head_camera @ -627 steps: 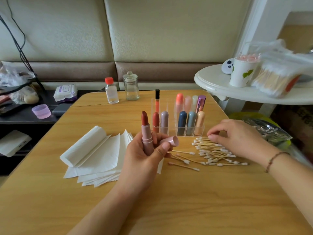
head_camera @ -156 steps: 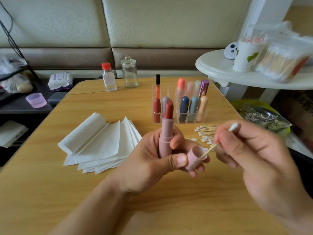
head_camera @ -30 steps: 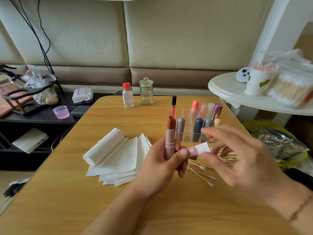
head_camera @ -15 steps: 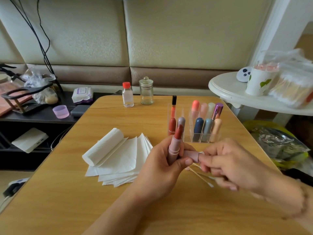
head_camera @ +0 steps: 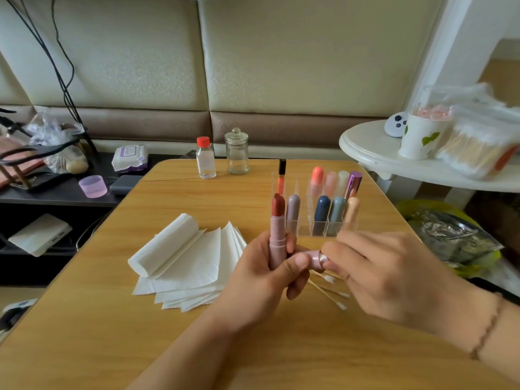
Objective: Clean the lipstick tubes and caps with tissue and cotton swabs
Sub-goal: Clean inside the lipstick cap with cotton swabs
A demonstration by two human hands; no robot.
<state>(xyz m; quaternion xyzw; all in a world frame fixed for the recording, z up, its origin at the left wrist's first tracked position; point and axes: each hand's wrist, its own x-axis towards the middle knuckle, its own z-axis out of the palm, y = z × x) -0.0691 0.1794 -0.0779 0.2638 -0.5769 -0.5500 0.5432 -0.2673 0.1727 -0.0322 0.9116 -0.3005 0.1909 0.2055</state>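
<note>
Wooden table (head_camera: 174,347), two busy hands.

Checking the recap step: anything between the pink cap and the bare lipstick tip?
Nothing visible. The left hand holds the pink lipstick tube upright, bullet exposed, with only air above it. The pink cap sits right beside it, pinched between both hands' fingers; the right hand covers its open end.
</note>
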